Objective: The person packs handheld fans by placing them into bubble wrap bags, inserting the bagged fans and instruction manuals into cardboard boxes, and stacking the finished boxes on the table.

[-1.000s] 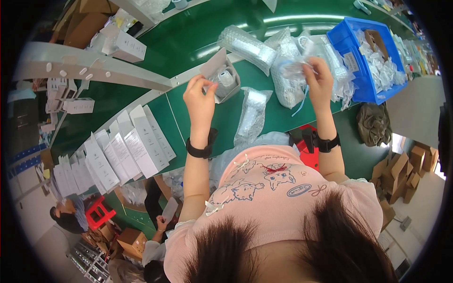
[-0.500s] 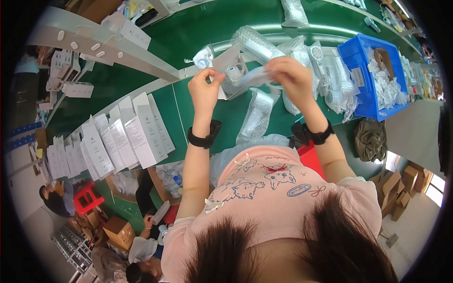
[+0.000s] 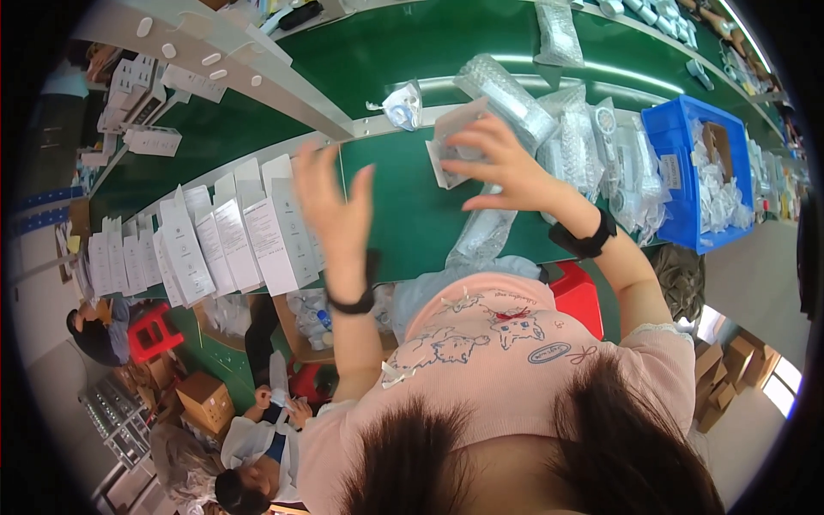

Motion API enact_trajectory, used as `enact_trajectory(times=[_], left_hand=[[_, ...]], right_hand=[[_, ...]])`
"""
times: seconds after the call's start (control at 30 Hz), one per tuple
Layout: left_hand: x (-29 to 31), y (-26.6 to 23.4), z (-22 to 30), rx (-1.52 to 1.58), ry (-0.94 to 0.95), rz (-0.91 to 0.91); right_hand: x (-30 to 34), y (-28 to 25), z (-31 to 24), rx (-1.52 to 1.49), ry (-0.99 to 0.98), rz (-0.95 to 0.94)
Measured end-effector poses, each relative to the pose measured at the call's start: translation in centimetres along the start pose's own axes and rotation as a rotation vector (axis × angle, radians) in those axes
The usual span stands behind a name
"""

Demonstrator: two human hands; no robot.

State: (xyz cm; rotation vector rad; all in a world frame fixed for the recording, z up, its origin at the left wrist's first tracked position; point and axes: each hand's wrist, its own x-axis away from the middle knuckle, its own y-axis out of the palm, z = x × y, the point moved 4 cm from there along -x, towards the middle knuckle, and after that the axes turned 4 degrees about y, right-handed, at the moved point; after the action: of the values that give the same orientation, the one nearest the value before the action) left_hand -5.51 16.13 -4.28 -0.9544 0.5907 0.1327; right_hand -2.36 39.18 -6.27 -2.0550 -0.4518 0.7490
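Observation:
My left hand (image 3: 330,210) is raised beside a row of upright white boxes (image 3: 273,236), its fingers spread and smeared a little by motion. Nothing shows in it. My right hand (image 3: 506,163) reaches over a small open white carton (image 3: 440,170), fingers apart and partly covering it. Whether the fingertips touch the carton, I cannot tell. Behind the carton lies a bubble-wrapped package (image 3: 511,103). A second bubble-wrapped package (image 3: 479,239) rests at the bench's near edge. A clear bag with a white and blue part (image 3: 402,109) sits left of the carton.
More wrapped packages (image 3: 571,154) line the right of the green bench (image 3: 386,202). Beyond them stands a blue bin (image 3: 668,193) of crumpled plastic. A metal post (image 3: 283,90) rises at the left. Another person (image 3: 266,455) sits at the lower left near a red stool (image 3: 154,330).
My left hand has opened from a pinch and moved left, away from the carton. My right hand has let go of a clear plastic bag and spread over the carton.

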Motion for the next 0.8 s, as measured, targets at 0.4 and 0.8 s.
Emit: enact_trajectory(times=[0.4,0.8], left_hand=[[7.9,-3.2,-4.7,-0.416,-0.339,-0.657],[7.3,6.2,-5.7,0.01,-0.367,-0.729]], right_hand=[[-2.3,2.4,8.6,-0.898,0.531,0.382],[-14.4,1.1,25.9,-0.369,-0.037,0.748]])
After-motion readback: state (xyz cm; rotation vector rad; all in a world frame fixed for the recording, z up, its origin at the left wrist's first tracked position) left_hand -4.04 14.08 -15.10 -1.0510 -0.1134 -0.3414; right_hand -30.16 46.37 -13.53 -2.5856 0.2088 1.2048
